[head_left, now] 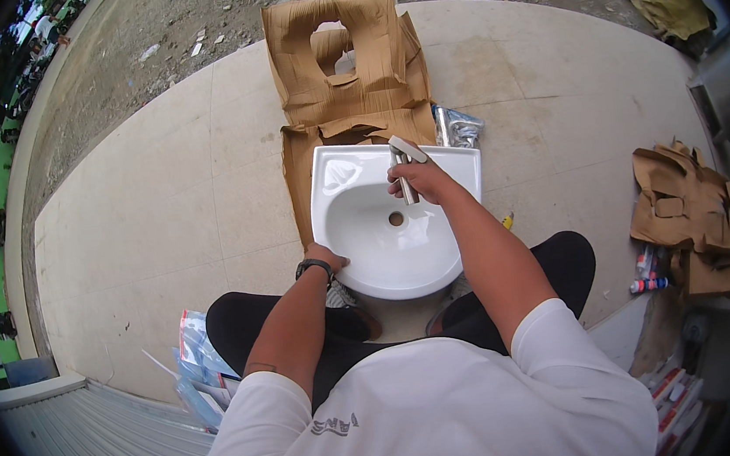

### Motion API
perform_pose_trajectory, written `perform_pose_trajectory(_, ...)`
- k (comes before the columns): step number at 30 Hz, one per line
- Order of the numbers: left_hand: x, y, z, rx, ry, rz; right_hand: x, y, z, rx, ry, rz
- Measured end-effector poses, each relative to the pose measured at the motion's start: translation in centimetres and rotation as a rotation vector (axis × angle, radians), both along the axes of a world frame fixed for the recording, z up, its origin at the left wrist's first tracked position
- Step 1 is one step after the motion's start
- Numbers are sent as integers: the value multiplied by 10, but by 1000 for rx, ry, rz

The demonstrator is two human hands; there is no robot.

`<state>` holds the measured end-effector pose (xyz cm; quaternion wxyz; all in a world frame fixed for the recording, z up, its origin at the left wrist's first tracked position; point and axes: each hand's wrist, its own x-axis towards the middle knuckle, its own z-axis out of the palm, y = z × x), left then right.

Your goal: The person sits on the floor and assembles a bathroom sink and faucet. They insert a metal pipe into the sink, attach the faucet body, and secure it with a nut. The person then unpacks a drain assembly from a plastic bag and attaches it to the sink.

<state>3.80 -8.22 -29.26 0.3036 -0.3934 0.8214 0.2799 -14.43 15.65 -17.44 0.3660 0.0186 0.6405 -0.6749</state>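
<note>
A white wash basin (359, 274) with a round drain hole rests between my knees, its flat back edge away from me. My right hand (417, 179) is closed around a silver faucet (408, 187) and holds it over the basin's back right part; whether the faucet touches the basin I cannot tell. At the basin's left side, my left hand (326, 256) grips the rim, thumb on top and the other fingers mostly hidden. Behind and partly under the basin is an opened brown cardboard piece (292, 68) with an oval cutout.
Silver plastic packaging (459, 127) lies behind the basin's right corner. A small yellow item (508, 220) is by my right knee. Blue-and-white plastic packs (197, 358) sit by my left knee. More torn cardboard (688, 206) is at the right, and gravel (179, 26) borders the tiled floor.
</note>
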Motion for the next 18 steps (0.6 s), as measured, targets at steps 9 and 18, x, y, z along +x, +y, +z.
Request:
perform_pose_trajectory(9,4,-4,-15,-2,47,22,6,-22,-20,22,149,-208)
perform_pose_trajectory(18,2,-1,-1,-13,17,23,7,-24,-18,-18,119,-257)
